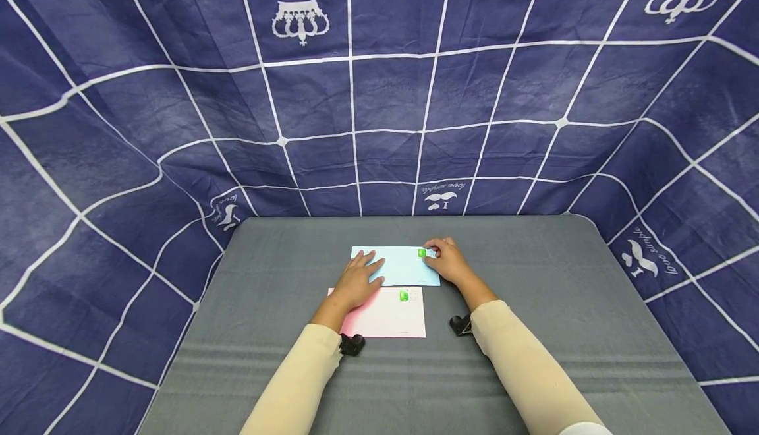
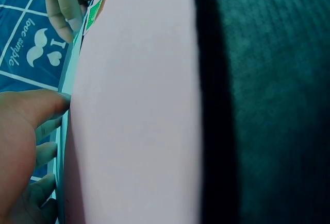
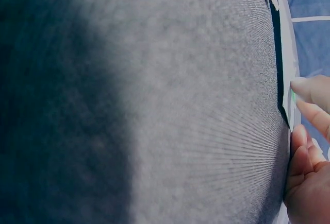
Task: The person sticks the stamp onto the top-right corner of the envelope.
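Note:
A light blue envelope (image 1: 396, 275) lies flat on the grey table. My left hand (image 1: 358, 282) rests on its left part with fingers spread. At the envelope's upper right corner, my right hand (image 1: 449, 260) holds a small green stamp (image 1: 421, 253) between the tips of thumb and forefinger, its other fingers curled. Just below lies a pink envelope (image 1: 385, 316), with another green stamp (image 1: 404, 295) at its upper right; my left wrist covers its upper left part. In the left wrist view the pink envelope (image 2: 136, 100) fills the middle, with my left thumb beyond it.
The grey table (image 1: 284, 382) has a blue curtain (image 1: 385, 92) with white grid lines behind it and at both sides. Black wrist devices (image 1: 352, 345) sit on both my wrists, below cream sleeves.

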`<state>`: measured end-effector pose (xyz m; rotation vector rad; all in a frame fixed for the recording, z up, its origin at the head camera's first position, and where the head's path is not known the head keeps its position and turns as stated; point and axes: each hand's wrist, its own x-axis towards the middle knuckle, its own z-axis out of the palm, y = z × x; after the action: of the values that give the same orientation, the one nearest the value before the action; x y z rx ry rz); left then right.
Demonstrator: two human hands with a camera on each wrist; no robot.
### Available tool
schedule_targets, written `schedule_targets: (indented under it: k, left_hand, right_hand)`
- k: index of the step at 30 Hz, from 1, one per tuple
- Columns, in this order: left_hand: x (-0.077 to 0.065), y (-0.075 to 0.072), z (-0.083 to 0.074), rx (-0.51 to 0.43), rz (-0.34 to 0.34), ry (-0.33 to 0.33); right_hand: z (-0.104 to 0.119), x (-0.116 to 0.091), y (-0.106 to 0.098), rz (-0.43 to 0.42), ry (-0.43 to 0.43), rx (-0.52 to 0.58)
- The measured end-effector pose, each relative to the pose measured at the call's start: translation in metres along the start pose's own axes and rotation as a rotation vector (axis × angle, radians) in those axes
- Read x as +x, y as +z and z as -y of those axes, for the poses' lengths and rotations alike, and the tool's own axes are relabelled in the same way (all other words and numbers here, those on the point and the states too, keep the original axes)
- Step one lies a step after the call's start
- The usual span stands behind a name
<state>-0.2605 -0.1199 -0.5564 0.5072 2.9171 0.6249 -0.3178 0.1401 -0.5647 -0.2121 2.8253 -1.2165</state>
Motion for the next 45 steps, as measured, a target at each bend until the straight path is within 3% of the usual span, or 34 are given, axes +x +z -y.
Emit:
schedule_targets:
  k: [22, 45]
  left_hand:
    - [0.0005, 0.0012, 0.0009, -0.025, -0.036, 0.025]
    - [-0.0006, 0.0008, 0.0003, -0.017, -0.007, 0.014]
  right_hand:
    - [0.0022, 0.0008, 0.0006, -0.009, -0.005, -0.018]
    - [0.0024, -0.0009, -0.0003, -0.008, -0.007, -0.049]
